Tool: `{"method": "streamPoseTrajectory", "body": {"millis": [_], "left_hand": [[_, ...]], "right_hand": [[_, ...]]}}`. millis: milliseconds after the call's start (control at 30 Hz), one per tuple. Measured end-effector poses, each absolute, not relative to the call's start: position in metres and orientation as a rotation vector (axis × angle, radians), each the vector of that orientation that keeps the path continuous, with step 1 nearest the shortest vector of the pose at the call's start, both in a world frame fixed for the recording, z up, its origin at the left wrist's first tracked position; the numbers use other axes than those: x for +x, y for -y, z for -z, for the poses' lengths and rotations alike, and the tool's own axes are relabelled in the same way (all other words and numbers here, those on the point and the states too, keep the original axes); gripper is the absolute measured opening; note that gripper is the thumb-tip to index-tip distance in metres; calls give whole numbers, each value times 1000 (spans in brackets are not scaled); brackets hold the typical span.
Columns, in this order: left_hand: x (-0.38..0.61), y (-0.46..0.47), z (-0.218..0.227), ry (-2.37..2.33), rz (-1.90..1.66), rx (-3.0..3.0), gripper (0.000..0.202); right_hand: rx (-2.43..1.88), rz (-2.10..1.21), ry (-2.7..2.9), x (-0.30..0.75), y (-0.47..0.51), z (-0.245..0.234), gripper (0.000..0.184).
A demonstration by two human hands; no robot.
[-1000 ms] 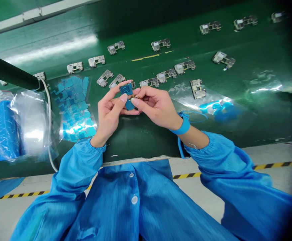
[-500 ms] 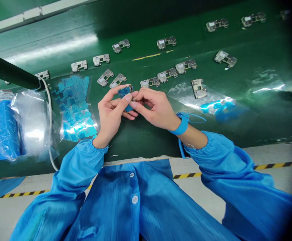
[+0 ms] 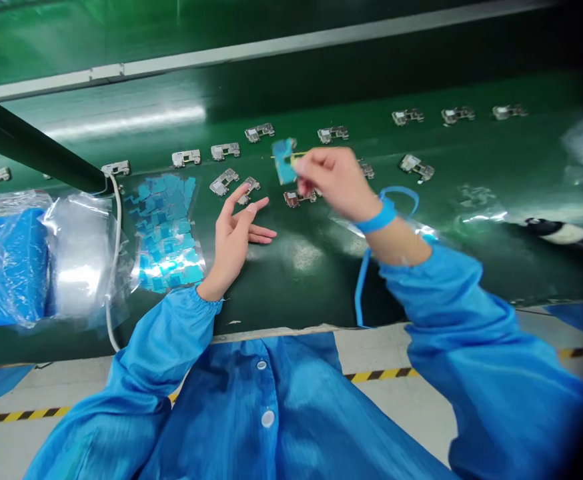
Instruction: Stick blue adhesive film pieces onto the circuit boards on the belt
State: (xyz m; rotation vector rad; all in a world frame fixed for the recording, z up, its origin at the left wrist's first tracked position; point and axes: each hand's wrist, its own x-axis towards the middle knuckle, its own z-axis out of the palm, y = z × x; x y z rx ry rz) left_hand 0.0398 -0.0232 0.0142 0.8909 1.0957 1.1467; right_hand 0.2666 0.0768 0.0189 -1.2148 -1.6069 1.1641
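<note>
Between thumb and fingers of my right hand [image 3: 332,183] is a blue-faced circuit board [image 3: 283,163], blurred by motion and raised over the green work surface [image 3: 291,267]. A blue strap circles that wrist. My left hand [image 3: 236,230] is empty, its fingers spread, just in front of two small metal-shielded circuit boards [image 3: 224,181]. Another board [image 3: 296,198] lies below the held one, and boards further right are partly covered by my right hand. Left of my left hand lies a clear sheet with many overlapping blue film pieces [image 3: 166,233].
Several more boards [image 3: 225,151] lie in a row along the back. At the left are a plastic-wrapped blue block [image 3: 9,260], a white cable [image 3: 116,267] and a dark post [image 3: 36,140]. A black-and-white handled tool [image 3: 561,232] enters from the right.
My right hand has lifted the circuit board away from my left hand, up and to the right. My left hand has let go and opened. The camera view has shifted.
</note>
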Motion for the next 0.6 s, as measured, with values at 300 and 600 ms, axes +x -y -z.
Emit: {"method": "streamPoseTrajectory", "body": {"millis": [300, 600], "left_hand": [[23, 8, -17, -1061, -1272, 836, 28], [26, -5, -2, -1035, -1567, 780, 42]], "right_hand": [[-1695, -419, 2320, 238, -240, -12, 34], [-1289, -1176, 1904, 185, -197, -23, 39]]}}
